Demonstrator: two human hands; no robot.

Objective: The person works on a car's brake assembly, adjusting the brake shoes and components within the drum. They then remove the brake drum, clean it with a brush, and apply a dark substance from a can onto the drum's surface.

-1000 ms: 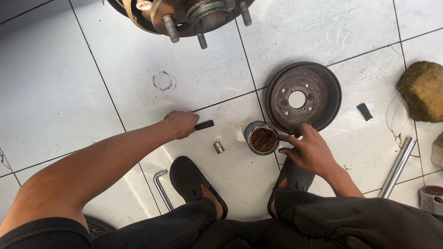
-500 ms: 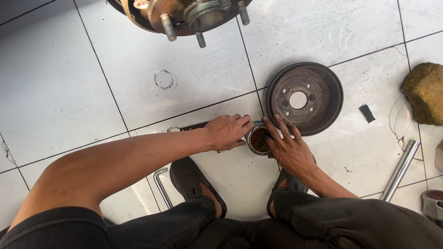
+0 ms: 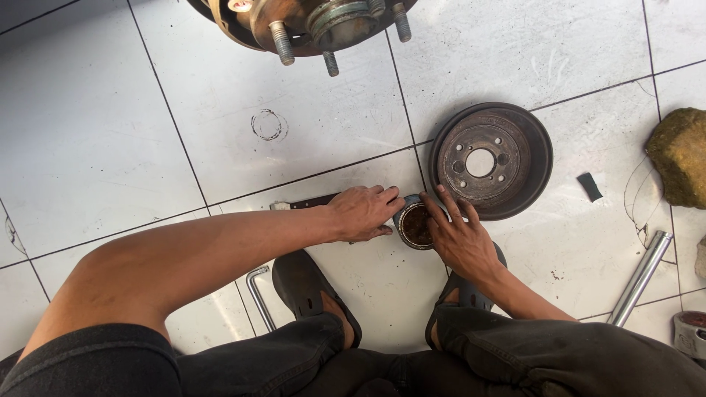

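A small round tin (image 3: 415, 225) with brown grease inside stands on the white tile floor between my two hands. My left hand (image 3: 362, 213) reaches in from the left, its curled fingertips gripping the tin's left rim. It lies over a dark flat tool (image 3: 305, 202). My right hand (image 3: 457, 237) rests on the tin's right side, fingers spread, pointing toward the rusty brake drum (image 3: 491, 160) just beyond it. I cannot see anything held in the right hand.
A wheel hub with studs (image 3: 316, 22) hangs at the top edge. An L-shaped metal bar (image 3: 259, 294) lies by my left sandal. A metal tube (image 3: 641, 278), a mossy stone (image 3: 680, 158), a small black piece (image 3: 588, 186) and a can (image 3: 690, 334) sit at the right.
My left hand has moved right from the dark tool to the tin's rim. My right hand has shifted up beside the tin, fingers now spread.
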